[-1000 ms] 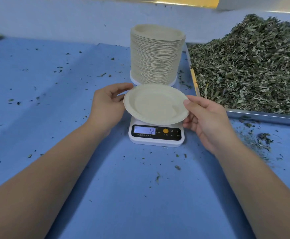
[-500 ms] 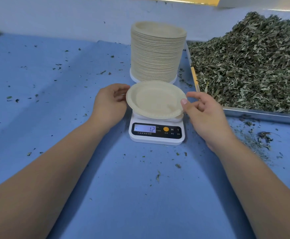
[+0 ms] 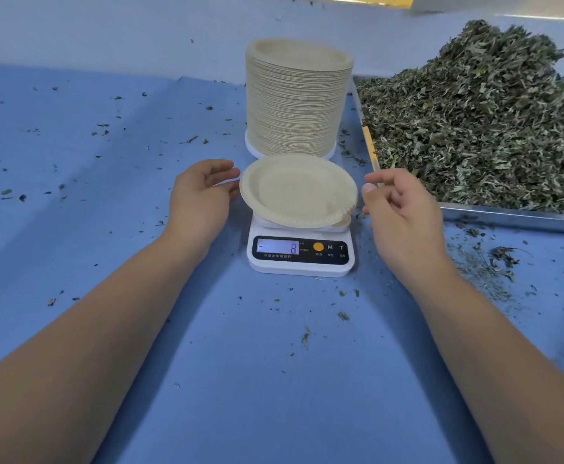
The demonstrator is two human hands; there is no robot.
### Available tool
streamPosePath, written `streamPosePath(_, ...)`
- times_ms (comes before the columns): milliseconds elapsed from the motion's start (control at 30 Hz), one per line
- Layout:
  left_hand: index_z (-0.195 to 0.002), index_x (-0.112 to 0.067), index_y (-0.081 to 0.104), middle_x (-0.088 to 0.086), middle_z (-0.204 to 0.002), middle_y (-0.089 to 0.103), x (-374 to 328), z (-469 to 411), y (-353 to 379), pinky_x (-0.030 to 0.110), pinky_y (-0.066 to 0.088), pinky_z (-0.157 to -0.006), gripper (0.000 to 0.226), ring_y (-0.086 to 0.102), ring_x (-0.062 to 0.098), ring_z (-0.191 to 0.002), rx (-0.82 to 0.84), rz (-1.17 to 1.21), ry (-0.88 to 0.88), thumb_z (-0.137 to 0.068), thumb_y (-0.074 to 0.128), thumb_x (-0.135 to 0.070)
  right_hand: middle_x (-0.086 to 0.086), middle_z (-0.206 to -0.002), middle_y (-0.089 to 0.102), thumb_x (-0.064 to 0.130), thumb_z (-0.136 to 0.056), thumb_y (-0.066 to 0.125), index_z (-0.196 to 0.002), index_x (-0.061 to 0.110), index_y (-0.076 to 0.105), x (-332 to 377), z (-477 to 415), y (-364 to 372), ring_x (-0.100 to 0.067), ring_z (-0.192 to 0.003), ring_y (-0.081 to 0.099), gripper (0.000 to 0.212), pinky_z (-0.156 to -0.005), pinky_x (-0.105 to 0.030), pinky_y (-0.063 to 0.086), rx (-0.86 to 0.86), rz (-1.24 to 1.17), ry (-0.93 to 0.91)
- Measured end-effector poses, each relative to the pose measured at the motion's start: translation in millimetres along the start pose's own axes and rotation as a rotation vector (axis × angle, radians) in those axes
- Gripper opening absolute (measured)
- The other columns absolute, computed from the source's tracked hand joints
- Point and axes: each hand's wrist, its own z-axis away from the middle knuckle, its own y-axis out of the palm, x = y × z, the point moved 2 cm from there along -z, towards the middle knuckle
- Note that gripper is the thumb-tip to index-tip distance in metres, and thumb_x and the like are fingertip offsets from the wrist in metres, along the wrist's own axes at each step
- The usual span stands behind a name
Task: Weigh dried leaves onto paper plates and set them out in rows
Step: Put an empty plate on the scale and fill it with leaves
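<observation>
Leaves [image 3: 481, 128] heaped at right. Stack [image 3: 295, 102] behind scale [image 3: 302, 262]. Empty plate [image 3: 297, 192] sits on scale, display shows 8. Left hand [image 3: 200, 195] open, fingertips at plate rim. Right hand [image 3: 404, 212] loose, empty, just clear. Step: plate placed. Next likely tare, then grab leaves.

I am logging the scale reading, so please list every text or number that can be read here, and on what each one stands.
"8", with a dash at its far left: the lit display of the scale.
"M" and "T": the black panel, right of the orange button.
Small print under the display and buttons: too small to read.
</observation>
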Motion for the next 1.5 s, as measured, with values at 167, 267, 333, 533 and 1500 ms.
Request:
streamPosePath(167,-0.108,-0.017,0.068,0.005,-0.113,0.074,-4,4,0,0.029,0.06,-0.094,0.048,0.075,0.014,-0.1,0.006,0.078,-0.031,-0.09,0.035,0.014,-0.002,-0.075,0.065,0.034,-0.097,0.056,-0.102,0.034,0.063,0,1,-2,-0.022,-0.077,0.066,0.009,-0.07,-0.031,0.051,-0.023,-0.013,-0.002)
streamPosePath(267,-0.109,-0.015,0.067,0.008,-0.115,0.074,-6,6,1,0.029,0.06,-0.094,0.048,0.075,0.016,-0.102,0.017,0.099,-0.037,-0.091,0.034,0.014,-0.004,-0.075,0.065,0.033,-0.097,0.057,-0.103,0.033,0.063,0,1,-2,-0.024,-0.078,0.066,0.009,-0.072,-0.034,0.052,-0.012,-0.012,-0.001)
streamPosePath(333,-0.111,-0.013,0.067,0.009,-0.116,0.073,-7,8,2,0.028,0.06,-0.093,0.045,0.075,0.016,-0.102,0.02,0.113,-0.042,-0.092,0.035,0.013,-0.004,-0.074,0.065,0.032,-0.097,0.057,-0.103,0.032,0.064,0,1,-2,-0.024,-0.078,0.065,0.009,-0.072,-0.035,0.053,-0.01,-0.013,0.001)
streamPosePath(533,-0.11,-0.012,0.068,0.009,-0.114,0.075,-12,11,4,0.024,0.06,-0.087,0.029,0.075,0.019,-0.102,0.024,0.159,-0.061,-0.101,0.043,0.0,-0.006,-0.075,0.065,0.029,-0.097,0.057,-0.105,0.03,0.064,2,3,-3,-0.026,-0.076,0.064,0.01,-0.066,-0.025,0.049,0.0,-0.019,0.004)
streamPosePath(1500,-0.096,-0.029,0.066,-0.014,-0.118,0.066,-8,9,12,0.017,0.056,-0.08,0.021,0.064,0.001,-0.108,0.223,0.181,-0.038,-0.084,0.051,-0.036,0.029,-0.053,0.059,0.013,-0.083,0.06,-0.086,0.025,0.084,31,28,-17,0.003,-0.049,0.054,0.026,-0.052,-0.022,0.037,0.426,0.483,-0.175)
